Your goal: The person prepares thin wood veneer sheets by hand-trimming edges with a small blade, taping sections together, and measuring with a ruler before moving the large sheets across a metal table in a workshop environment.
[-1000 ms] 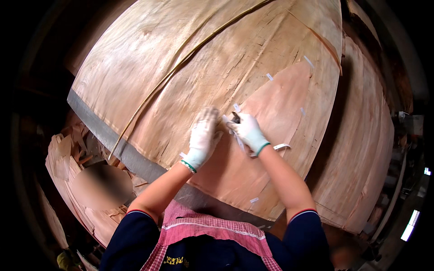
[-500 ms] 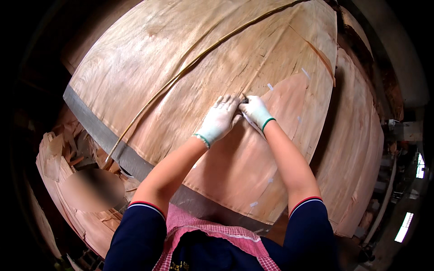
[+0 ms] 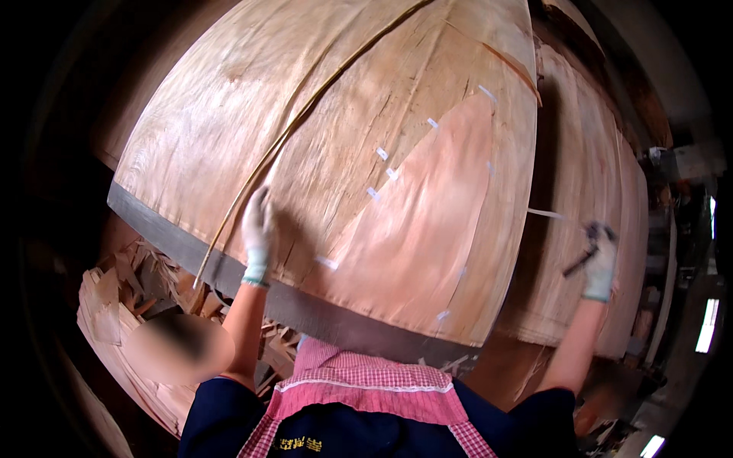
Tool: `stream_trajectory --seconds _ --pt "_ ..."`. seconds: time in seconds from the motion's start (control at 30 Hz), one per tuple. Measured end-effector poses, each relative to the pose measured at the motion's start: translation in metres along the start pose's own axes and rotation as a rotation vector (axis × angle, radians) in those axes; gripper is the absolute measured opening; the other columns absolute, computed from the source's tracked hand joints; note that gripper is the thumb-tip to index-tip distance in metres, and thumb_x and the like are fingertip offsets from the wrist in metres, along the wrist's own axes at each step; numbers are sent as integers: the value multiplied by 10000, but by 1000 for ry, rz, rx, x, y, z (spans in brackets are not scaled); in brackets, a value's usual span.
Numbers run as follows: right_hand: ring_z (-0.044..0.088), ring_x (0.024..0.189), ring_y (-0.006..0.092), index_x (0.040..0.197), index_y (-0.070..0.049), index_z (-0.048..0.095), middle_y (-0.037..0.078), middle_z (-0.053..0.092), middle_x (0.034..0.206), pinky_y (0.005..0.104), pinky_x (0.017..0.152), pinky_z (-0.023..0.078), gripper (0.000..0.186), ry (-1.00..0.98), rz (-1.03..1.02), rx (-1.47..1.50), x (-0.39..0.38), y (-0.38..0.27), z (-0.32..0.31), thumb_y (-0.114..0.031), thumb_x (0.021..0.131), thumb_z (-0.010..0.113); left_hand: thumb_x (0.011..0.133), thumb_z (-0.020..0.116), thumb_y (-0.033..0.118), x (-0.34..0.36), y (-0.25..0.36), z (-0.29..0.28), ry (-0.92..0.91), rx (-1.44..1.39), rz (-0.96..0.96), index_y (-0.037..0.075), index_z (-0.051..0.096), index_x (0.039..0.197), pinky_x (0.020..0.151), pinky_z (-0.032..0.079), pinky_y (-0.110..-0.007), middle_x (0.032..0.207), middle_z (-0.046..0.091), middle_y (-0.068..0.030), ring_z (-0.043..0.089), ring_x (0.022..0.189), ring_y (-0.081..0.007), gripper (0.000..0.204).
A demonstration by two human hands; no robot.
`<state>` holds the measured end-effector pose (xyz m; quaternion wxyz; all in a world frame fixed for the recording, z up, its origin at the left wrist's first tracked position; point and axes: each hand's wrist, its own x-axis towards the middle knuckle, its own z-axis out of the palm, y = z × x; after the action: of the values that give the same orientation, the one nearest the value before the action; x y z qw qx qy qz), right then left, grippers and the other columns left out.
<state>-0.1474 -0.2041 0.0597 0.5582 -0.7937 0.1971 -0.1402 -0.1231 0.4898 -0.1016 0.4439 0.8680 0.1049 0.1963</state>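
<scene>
A large pale wood veneer sheet (image 3: 206, 130) lies in front of me, with a pinker, tapering veneer piece (image 3: 427, 229) set into it. Short whitish tape strips (image 3: 382, 154) sit along the piece's edges. My left hand (image 3: 259, 229), in a white glove, is open with its fingers stretched out, beside a long thin rod (image 3: 256, 172) that lies across the sheet. Off the sheet's right edge, my gloved right hand (image 3: 601, 263) is closed on a dark hand tool (image 3: 580, 262); blur hides its kind. A thin white strip (image 3: 546, 214) shows near that hand.
A dark grey band (image 3: 328, 309) runs along the table's near edge. More stacked veneer (image 3: 565, 290) stands at the right. Veneer scraps (image 3: 145, 286) are heaped at the left, beside a blurred round patch (image 3: 179, 349). A curled sliver (image 3: 515, 69) lifts at the sheet's far right.
My hands were together at the pink piece's left edge and have parted: the left toward the rod, the right out past the sheet's right edge with the tool. More tape strips show there.
</scene>
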Motion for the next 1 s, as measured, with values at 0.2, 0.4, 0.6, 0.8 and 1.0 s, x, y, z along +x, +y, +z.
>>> stream_trajectory --seconds 0.2,0.4,0.6,0.8,1.0 --pt "544 792 134 1192 -57 548 20 600 892 229 713 429 275 158 -92 -662 -212 -82 -45 -12 925 500 942 531 62 -59 -53 -103 31 148 13 -16 555 1249 984 437 -346 1224 611 -165 578 1137 -271 318" --pt "651 768 179 1025 19 623 125 682 899 282 712 513 204 -1026 726 -356 -395 -65 88 -111 870 598 877 572 30 -80 -34 -100 -127 23 213 6 585 1193 971 439 -394 1183 615 -184 579 1105 -344 317" --pt "586 778 197 1149 -41 581 102 652 939 336 640 503 327 -1049 964 -299 -550 56 116 -165 852 640 884 550 3 -110 -4 -109 -260 -65 277 -23 582 1180 956 450 -380 1146 627 -206 594 1086 -346 299" --pt "602 858 225 981 6 599 124 651 930 373 763 488 312 -1186 329 -622 -515 73 103 -240 819 703 935 519 21 -146 -23 -117 -325 -118 111 -51 556 1227 982 423 -324 1188 621 -171 583 1112 -252 303" --pt "511 447 165 832 -39 576 86 612 671 320 386 384 97 299 571 210 -365 145 84 -117 867 621 949 497 16 -159 0 -106 -392 -99 143 -44 555 1239 982 423 -308 1199 622 -148 579 1123 -212 302"
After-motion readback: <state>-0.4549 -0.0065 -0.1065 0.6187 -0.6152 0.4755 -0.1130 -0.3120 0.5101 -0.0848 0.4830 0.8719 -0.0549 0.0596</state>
